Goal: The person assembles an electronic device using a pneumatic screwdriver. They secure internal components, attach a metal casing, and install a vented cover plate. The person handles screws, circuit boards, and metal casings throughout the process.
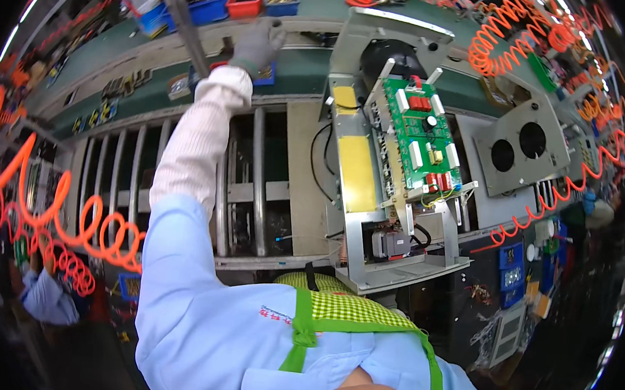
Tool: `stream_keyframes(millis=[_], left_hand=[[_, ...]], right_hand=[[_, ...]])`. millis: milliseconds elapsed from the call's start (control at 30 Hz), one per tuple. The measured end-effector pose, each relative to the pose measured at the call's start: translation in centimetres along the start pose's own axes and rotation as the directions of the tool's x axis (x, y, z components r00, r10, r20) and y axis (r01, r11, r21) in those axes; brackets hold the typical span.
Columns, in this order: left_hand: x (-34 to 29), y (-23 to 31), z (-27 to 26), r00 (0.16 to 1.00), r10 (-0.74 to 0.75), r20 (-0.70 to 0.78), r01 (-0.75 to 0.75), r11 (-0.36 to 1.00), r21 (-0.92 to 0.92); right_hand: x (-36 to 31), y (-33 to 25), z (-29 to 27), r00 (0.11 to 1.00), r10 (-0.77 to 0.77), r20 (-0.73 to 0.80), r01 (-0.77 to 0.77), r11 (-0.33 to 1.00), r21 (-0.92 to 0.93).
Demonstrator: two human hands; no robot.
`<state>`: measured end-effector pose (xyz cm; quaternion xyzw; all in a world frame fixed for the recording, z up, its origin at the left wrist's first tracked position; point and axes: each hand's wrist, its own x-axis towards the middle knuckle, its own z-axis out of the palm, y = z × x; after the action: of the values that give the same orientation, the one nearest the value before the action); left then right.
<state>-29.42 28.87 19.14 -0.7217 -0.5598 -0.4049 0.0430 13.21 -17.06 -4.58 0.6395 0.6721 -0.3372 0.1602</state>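
Observation:
My left hand (pixel 259 46), in a grey glove, reaches far out to the upper left, above the green bench. A small blue bin (pixel 266 76) lies beside and partly under it. The fingers are blurred, and I cannot make out whether they hold anything. My right hand is out of view. In front of me, right of centre, stands an open metal chassis (pixel 355 252) with yellow sheets along its left side. A green circuit board (pixel 422 134) with red and white components is mounted in it. Behind the board sits a round black part (pixel 391 59).
Metal rollers (pixel 259 184) run left of the chassis. To its right lies a metal panel (pixel 526 148) with two round holes. Red (pixel 245 0) and blue bins (pixel 281 1) of small parts stand at the back. Orange coiled hoses (pixel 57 213) hang on both sides. A person (pixel 48 296) is at far left.

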Motion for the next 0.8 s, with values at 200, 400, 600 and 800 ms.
stream_keyframes(millis=[200,400,600,800], left_hand=[[14.9,-4.7,5.6,0.939,-0.249,0.239,0.172,0.938,0.302],[23.0,-13.9,17.4,0.86,-0.257,0.441,0.086,0.925,0.371],[26.9,-15.9,23.5,0.756,-0.186,0.628,-0.22,0.831,0.51],[27.0,-14.8,18.8,0.718,-0.216,0.661,-0.261,0.797,0.544]], right_hand=[[5.6,-8.6,-2.8,0.997,-0.073,-0.035,0.076,0.993,0.09],[14.7,-17.4,-9.0,0.952,-0.266,-0.152,0.293,0.936,0.197],[15.6,-15.9,-10.7,0.971,-0.136,-0.195,0.183,0.95,0.251],[6.9,-7.6,-3.6,0.978,0.205,0.041,-0.209,0.957,0.202]])
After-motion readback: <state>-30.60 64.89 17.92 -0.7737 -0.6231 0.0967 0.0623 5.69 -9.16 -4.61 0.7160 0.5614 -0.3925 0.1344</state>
